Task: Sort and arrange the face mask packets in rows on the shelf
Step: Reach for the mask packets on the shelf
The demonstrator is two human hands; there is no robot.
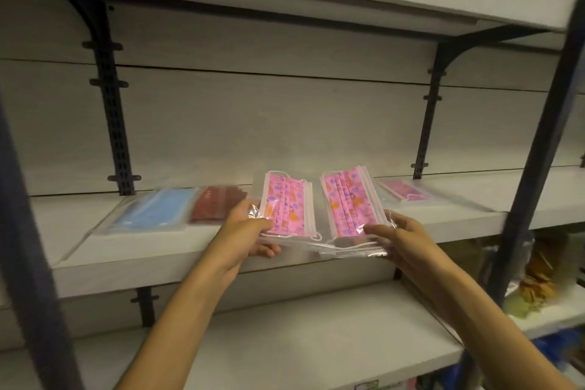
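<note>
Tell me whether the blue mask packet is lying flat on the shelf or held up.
Lying flat. The blue mask packet rests on the shelf beside the dark red packet; neither hand touches it.

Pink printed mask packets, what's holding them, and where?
Left hand holds the left packet by its near left corner; right hand holds the right packet by its near right corner.

There were five mask packets: two pink printed packets, one blue packet, one dark red packet, one plain pink packet.
</note>
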